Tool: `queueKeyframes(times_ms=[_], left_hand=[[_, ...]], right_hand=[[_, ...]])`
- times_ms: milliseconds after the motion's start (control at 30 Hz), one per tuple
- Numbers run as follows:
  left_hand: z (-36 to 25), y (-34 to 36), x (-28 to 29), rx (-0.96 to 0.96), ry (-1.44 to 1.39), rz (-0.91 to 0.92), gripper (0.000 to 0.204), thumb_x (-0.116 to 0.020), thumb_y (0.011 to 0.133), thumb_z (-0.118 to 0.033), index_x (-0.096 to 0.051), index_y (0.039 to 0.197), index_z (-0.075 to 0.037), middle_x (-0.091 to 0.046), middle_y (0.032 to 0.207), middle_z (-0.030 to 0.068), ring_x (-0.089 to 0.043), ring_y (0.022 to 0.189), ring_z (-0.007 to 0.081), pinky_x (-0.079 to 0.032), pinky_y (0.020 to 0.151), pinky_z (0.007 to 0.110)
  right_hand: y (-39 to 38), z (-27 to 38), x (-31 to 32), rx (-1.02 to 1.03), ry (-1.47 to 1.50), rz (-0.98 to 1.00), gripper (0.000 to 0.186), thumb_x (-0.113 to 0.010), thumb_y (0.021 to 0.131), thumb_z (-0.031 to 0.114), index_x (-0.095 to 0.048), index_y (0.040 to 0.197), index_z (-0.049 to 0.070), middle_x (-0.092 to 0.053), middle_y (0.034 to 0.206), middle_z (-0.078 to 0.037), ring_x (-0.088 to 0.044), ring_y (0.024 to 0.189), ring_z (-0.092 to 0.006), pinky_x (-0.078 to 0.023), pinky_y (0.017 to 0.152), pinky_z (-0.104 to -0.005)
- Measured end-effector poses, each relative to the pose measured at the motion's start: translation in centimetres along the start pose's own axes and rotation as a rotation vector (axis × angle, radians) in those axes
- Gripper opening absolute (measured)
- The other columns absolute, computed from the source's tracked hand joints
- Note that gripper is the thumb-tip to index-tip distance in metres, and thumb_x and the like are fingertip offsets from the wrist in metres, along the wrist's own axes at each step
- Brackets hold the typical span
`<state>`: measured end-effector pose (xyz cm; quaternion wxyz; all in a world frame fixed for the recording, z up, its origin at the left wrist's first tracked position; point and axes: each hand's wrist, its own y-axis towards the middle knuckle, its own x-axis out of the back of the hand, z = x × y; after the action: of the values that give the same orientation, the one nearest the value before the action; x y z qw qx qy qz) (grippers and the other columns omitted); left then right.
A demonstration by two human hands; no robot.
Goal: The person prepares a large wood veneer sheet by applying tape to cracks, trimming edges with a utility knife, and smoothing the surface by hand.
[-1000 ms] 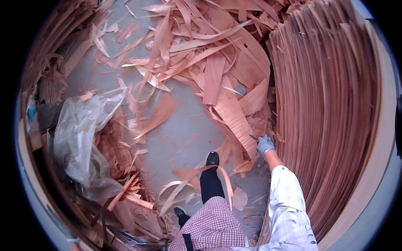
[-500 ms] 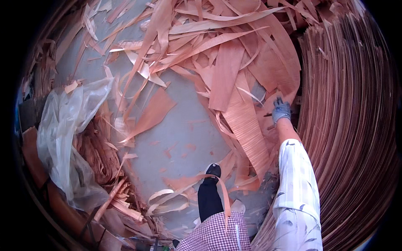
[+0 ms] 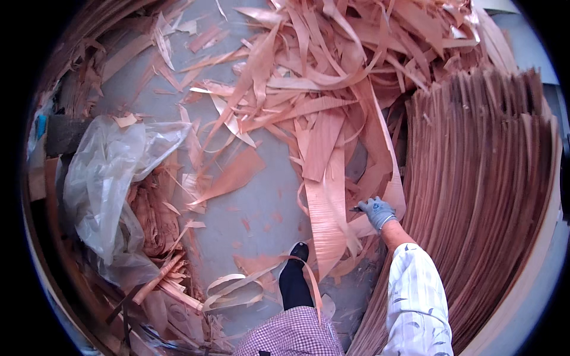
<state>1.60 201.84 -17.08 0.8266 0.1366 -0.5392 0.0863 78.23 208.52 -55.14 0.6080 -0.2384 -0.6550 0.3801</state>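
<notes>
Veneer strip (image 3: 394, 193) curves, in the head view, beside the stack (image 3: 469, 178), reaching from the loose pile (image 3: 320, 65) to the gloved right hand (image 3: 378, 213). Its fingers curl closed around a slim dark tool (image 3: 355, 209), probably to keep it ready; whether they also pinch the strip, I cannot tell. The left hand is out of view, its fingers' state unknown. Compared with half a second ago, the right hand is nearer the shoe (image 3: 300, 250) and its fingers less spread.
</notes>
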Motion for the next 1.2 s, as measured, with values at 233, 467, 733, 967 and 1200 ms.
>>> queueKeyframes(times_ms=[233, 467, 733, 967, 1200], left_hand=[[4.6, -1.8, 1.1, -0.003, -0.003, -0.026, 0.042, -0.036, 0.097, -0.014, -0.033, 0.137, 0.0, -0.036, 0.14, 0.0188, -0.036, 0.128, 0.0298, -0.029, 0.108, 0.035], [5.5, -0.7, -1.0, 0.058, -0.373, -0.262, 0.043, -0.048, 0.093, -0.012, -0.039, 0.133, 0.002, -0.04, 0.137, 0.0211, -0.039, 0.126, 0.0333, -0.032, 0.106, 0.039], [0.3, -16.2, 12.6, -0.745, -1.017, -0.263, 0.034, -0.063, 0.079, -0.015, -0.059, 0.109, 0.0, -0.059, 0.109, 0.0211, -0.056, 0.103, 0.0373, -0.043, 0.092, 0.042], [19.6, -39.9, 15.1, -0.497, -1.202, 0.138, 0.022, -0.059, 0.083, -0.02, -0.062, 0.096, -0.002, -0.062, 0.092, 0.0177, -0.06, 0.085, 0.0356, -0.048, 0.076, 0.041], [25.8, -63.2, 11.9, 0.122, -1.109, 0.397, 0.026, -0.055, 0.085, -0.026, -0.06, 0.1, -0.006, -0.062, 0.093, 0.0155, -0.06, 0.088, 0.0322, -0.047, 0.077, 0.042]], right_hand=[[-11.8, 4.7, 11.0, 0.021, 0.007, -0.15, 0.024, -0.051, 0.08, 0.004, -0.064, 0.098, 0.013, -0.06, 0.101, -0.011, -0.057, 0.097, -0.0312, -0.048, 0.084, -0.0394], [-33.8, 11.9, 21.8, 0.353, 0.375, -0.387, 0.018, -0.062, 0.073, 0.005, -0.062, 0.091, 0.007, -0.06, 0.087, -0.013, -0.058, 0.086, -0.0324, -0.047, 0.077, -0.0385], [-59.6, 20.5, 22.0, 0.297, 1.537, -0.628, 0.018, -0.065, 0.077, 0.005, -0.057, 0.091, 0.011, -0.054, 0.07, 0.002, -0.046, 0.049, -0.007, -0.035, 0.041, -0.0216], [-65.6, 24.6, 21.1, 0.52, 1.552, -0.802, 0.011, -0.052, 0.093, 0.03, -0.053, 0.098, 0.02, -0.049, 0.071, 0.005, -0.042, 0.048, -0.0081, -0.037, 0.037, -0.0251], [-58.7, 41.1, 28.5, 0.56, 1.162, -0.782, 0.014, -0.05, 0.094, 0.025, -0.052, 0.103, 0.015, -0.051, 0.082, 0.001, -0.045, 0.062, -0.0107, -0.038, 0.051, -0.0264]])
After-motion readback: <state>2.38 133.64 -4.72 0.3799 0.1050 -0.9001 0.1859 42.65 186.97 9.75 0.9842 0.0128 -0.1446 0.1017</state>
